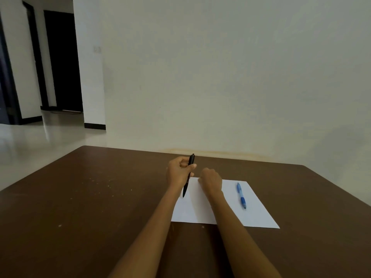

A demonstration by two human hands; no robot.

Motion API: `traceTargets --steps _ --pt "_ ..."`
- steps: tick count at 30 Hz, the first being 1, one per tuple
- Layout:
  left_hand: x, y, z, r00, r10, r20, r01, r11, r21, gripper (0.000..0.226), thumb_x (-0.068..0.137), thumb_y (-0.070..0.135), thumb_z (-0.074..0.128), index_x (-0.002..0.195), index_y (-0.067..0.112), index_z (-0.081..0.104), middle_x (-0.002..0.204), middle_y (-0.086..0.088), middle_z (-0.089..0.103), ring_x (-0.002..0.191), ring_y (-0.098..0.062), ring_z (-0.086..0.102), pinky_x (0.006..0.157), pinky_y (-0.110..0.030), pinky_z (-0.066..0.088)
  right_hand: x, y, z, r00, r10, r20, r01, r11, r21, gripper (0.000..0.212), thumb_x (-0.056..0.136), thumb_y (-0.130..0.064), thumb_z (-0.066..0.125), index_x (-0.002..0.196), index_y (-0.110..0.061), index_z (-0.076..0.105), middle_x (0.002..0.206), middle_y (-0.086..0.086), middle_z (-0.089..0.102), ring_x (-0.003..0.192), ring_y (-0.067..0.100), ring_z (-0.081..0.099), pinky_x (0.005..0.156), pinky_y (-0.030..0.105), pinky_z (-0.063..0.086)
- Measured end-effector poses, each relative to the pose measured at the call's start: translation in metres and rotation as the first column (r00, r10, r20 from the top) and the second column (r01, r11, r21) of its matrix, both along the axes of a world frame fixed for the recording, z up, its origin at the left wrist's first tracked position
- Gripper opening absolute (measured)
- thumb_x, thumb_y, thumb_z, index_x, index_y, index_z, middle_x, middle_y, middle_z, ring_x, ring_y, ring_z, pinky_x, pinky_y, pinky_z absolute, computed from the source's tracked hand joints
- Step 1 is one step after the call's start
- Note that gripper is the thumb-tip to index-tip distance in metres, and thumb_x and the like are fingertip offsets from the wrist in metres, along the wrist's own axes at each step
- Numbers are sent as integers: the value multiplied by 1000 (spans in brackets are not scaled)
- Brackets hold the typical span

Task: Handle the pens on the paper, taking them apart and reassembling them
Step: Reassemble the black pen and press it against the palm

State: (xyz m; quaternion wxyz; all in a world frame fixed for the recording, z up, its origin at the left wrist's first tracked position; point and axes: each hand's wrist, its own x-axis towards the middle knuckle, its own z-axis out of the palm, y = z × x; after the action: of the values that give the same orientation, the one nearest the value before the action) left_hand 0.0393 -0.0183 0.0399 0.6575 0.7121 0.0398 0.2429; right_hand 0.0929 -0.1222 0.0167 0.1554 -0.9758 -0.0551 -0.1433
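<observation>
A white sheet of paper point(255, 209) lies on the brown table point(90, 207). My left hand point(178, 171) grips a black pen point(185, 189) around its middle, nearly upright, tip down over the paper's left edge and clicker end up. My right hand point(210, 180) rests just to its right over the paper's far edge, fingers curled; whether it holds anything is hidden. A blue pen point(241, 195) lies whole on the right half of the paper, pointing toward me.
The table's far edge meets a pale wall point(220, 77). To the left is light floor point(30, 141) and dark doorways point(62, 61). Small crumbs speckle the tabletop on the left.
</observation>
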Motion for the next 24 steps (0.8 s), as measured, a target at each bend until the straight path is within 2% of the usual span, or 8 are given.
traceTargets --steps 3,5,6,9,12,15,19,24 --pt "1 1 -1 1000 5 1 -5 1000 -16 16 76 9 74 85 21 66 79 0 67 61 -25 69 75 -45 58 3 0 -2 1000 11 -13 -11 1000 26 13 92 -6 51 85 -4 62 85 10 64 82 25 63 65 27 40" --pt "-1 4 -1 1000 12 4 -12 1000 -11 16 76 9 74 87 18 67 78 0 67 61 -26 69 75 -43 58 4 1 1 998 52 -41 -44 985 167 21 91 -8 51 73 -2 59 75 8 59 75 24 56 65 27 40" --pt "-2 4 -1 1000 18 6 -18 1000 -2 16 76 9 74 89 15 67 79 -1 68 62 -26 69 74 -42 58 4 1 7 996 87 -35 -74 956 283 22 92 -11 52 76 0 62 76 7 59 75 22 55 66 27 40" --pt "-3 3 0 999 46 28 -47 999 28 18 76 8 74 93 10 69 78 -4 69 59 -23 68 65 -31 58 -2 2 46 982 146 116 -187 800 571 20 94 -23 55 83 -8 64 79 1 62 72 14 57 67 24 41" --pt "-4 0 1 996 69 49 -71 997 32 15 76 9 74 91 12 71 73 0 69 55 -18 66 51 -14 51 -11 -1 81 953 258 157 -286 605 743 18 93 -25 59 81 -13 63 76 -2 68 62 10 66 70 23 54" --pt "-4 -3 4 994 83 65 -86 996 38 13 76 9 74 88 12 71 70 2 68 53 -15 64 48 -14 50 -17 -2 89 950 281 134 -289 637 715 18 90 -25 63 76 -14 64 75 1 69 61 10 67 71 24 56" --pt "-4 -6 5 994 85 69 -90 994 60 8 76 12 74 82 14 70 70 -1 69 55 -22 66 61 -35 58 -22 0 82 955 280 95 -271 700 661 21 90 -26 64 82 -7 66 85 13 73 69 17 66 78 29 54" --pt "-1 -4 5 991 111 78 -116 992 52 8 76 15 75 81 17 69 69 2 69 51 -17 63 57 -34 57 -23 2 81 951 301 67 -252 631 733 21 92 -26 61 82 -7 64 91 17 74 82 27 71 88 39 56"
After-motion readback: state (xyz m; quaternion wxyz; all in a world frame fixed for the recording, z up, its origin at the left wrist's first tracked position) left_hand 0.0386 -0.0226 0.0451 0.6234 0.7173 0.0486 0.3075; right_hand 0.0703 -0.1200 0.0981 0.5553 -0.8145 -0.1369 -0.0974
